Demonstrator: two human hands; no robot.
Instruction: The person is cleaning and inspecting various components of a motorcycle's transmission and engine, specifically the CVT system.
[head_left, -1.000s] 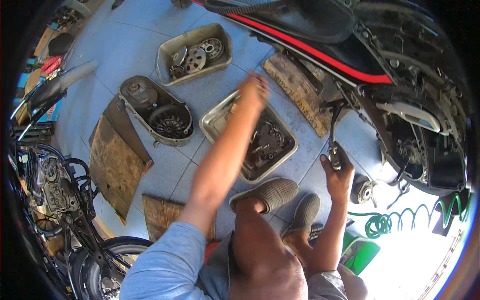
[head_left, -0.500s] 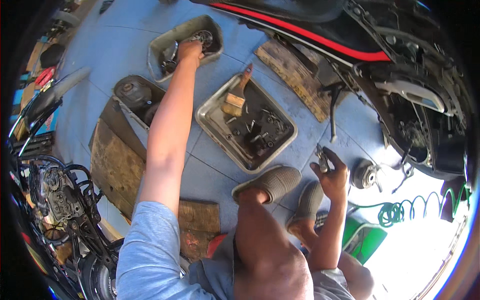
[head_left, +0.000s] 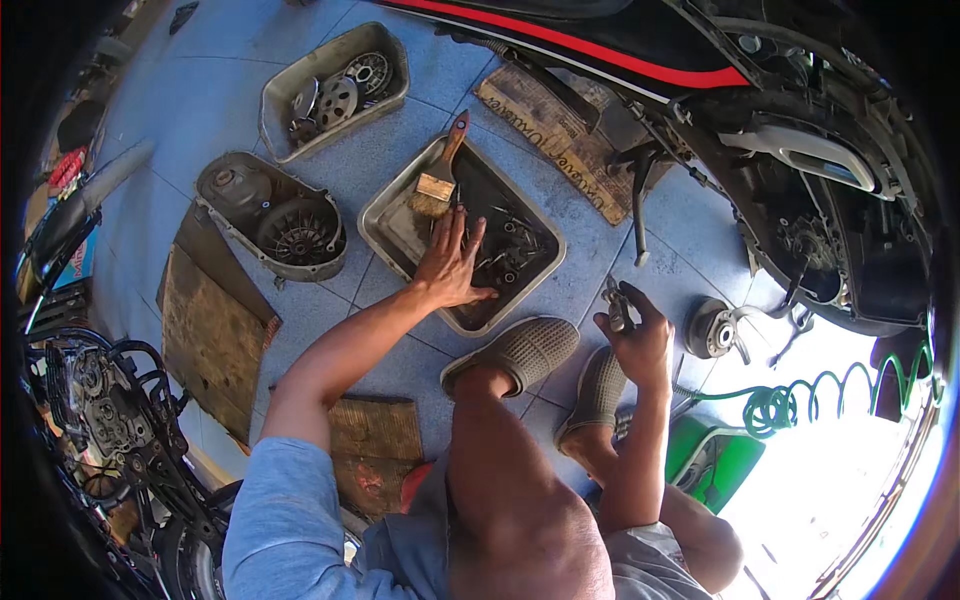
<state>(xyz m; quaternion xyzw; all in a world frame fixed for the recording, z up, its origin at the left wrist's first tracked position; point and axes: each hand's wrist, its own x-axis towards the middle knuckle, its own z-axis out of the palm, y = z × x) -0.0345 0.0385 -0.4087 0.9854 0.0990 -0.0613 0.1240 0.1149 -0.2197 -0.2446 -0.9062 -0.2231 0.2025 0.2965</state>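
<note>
Head view: a shallow, rectangular, silver-grey metal tray (head_left: 388, 215) is being reached into by the left hand (head_left: 447, 272), palm down, its fingers being spread and its thumb set wide. A light touch is being called for: the small, loose, dark and shiny metal parts (head_left: 512, 228) are best being singled out by fingertip rather than swept, and the flat paintbrush with brown wooden handle and tan bristles (head_left: 436, 187) is best being left undisturbed. Whether anything is being touched beneath the palm is being hidden, so it cannot be told. At right, a slim grey metal object (head_left: 617, 308) is being pinched between the right hand's (head_left: 643, 342) thumb and fingers, well apart from the parts.

On blue floor tiles (head_left: 590, 240), the tray is being seen with a dull, bare left end, the brush handle being propped over its far rim, and a darkened, part-strewn right half.
</note>
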